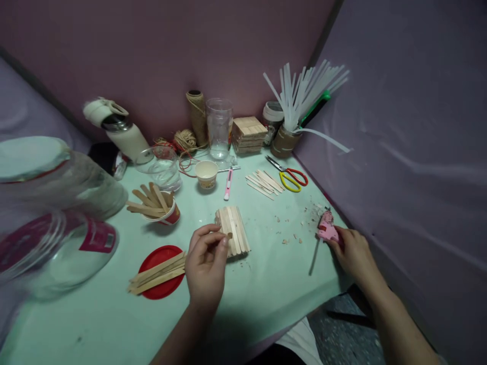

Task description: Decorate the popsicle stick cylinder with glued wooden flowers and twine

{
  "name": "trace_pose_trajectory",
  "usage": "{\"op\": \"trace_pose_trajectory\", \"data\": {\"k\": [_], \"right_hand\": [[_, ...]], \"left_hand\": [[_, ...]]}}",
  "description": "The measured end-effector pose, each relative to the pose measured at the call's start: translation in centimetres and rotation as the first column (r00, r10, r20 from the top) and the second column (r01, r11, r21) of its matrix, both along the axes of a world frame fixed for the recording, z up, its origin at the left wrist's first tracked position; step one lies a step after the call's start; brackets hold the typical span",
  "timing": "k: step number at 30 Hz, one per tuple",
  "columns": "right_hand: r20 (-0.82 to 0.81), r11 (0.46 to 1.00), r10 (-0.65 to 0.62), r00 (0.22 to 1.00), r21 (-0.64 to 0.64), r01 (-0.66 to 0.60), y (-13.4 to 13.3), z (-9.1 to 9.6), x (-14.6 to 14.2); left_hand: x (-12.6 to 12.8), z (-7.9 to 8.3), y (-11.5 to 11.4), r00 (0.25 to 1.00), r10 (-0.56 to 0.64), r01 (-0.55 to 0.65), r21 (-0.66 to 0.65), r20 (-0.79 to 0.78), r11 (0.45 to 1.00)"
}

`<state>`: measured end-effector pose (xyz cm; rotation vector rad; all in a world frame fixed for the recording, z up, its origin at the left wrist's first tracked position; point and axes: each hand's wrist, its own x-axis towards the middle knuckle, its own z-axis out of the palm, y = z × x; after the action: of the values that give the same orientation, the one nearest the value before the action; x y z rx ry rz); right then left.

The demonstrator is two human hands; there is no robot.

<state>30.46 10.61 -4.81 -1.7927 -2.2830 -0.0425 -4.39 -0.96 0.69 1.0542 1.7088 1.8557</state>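
Craft-stick block (233, 229) lies flat at the middle of the mint-green counter (266, 284), its sticks side by side, running from 5 to 11 o'clock. My left grip (207, 263) meets it from 7 o'clock. Thumb and fingertips are pinched together on its near left edge, where a short bit of stick shows between them. My right grip (353, 253) is well apart at 3 o'clock, by the counter's right edge. It is closed round the handle of the pink glue gun (326, 228), whose body rests on the counter. A thin glue stick (315, 259) pokes out of the gun toward 6 o'clock. Wood crumbs (292, 234) lie scattered between block and gun. At 8 o'clock of the block a red lid (160, 255) carries a few long sticks (158, 274), and at 10 o'clock a red cup (173, 217) holds more. At 12 o'clock lies a pink knife (228, 183). At 1 o'clock are loose sticks (264, 182) beside yellow-and-red scissors (291, 177).
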Motion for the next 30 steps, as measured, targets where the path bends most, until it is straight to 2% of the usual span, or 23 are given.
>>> {"op": "trace_pose_trajectory", "data": {"k": [1,3,4,6,8,10,11,13,15,20,25,30], "right_hand": [[0.003,1.0,-0.006,1.0,0.005,0.006,-0.2,0.5,-0.2],[0.01,0.998,-0.039,0.999,0.051,0.038,-1.0,2.6,-1.5],[-0.038,0.996,-0.027,0.999,0.081,0.03,-1.5,4.1,-2.7],[-0.237,0.994,0.083,0.968,0.093,-0.063,-2.4,7.4,-6.0],[-0.467,0.971,0.235,0.853,0.079,-0.224,-2.9,10.2,-10.2],[-0.603,0.867,0.416,0.681,0.037,-0.497,-2.7,11.6,-14.4],[-0.64,0.824,0.462,0.615,0.053,-0.564,-2.3,11.6,-16.3],[-0.672,0.775,0.536,0.511,0.152,-0.613,-1.2,10.9,-19.1],[-0.67,0.734,0.594,0.445,0.225,-0.641,-0.1,9.5,-20.9],[-0.651,0.722,0.619,0.438,0.252,-0.645,1.1,6.9,-22.3],[-0.654,0.722,0.618,0.436,0.253,-0.644,1.2,6.2,-22.5],[-0.663,0.725,0.606,0.439,0.234,-0.648,1.3,5.6,-22.8]], "left_hand": [[-0.4,0.3,0.0,0.999,-0.011,0.01,-0.025,-0.034,1.0],[-1.3,1.0,0.0,0.992,-0.073,0.062,-0.113,-0.105,0.992],[-1.7,1.5,0.2,0.984,-0.118,0.096,-0.162,-0.133,0.982],[-2.4,2.4,0.7,0.965,-0.204,0.163,-0.237,-0.162,0.958],[-3.0,3.2,1.6,0.952,-0.254,0.199,-0.289,-0.168,0.937],[-3.5,3.9,2.5,0.945,-0.278,0.206,-0.345,-0.172,0.916],[-3.7,4.2,3.0,0.942,-0.292,0.214,-0.376,-0.164,0.902],[-4.1,4.6,3.7,0.933,-0.336,0.251,-0.436,-0.127,0.864],[-4.4,4.7,4.1,0.928,-0.366,0.288,-0.48,-0.075,0.829],[-4.5,4.0,4.7,0.936,-0.351,0.294,-0.501,-0.023,0.814],[-4.2,3.6,5.0,0.93,-0.367,0.304,-0.524,-0.017,0.795],[-4.3,2.9,5.0,0.943,-0.333,0.279,-0.509,-0.016,0.814]]}}
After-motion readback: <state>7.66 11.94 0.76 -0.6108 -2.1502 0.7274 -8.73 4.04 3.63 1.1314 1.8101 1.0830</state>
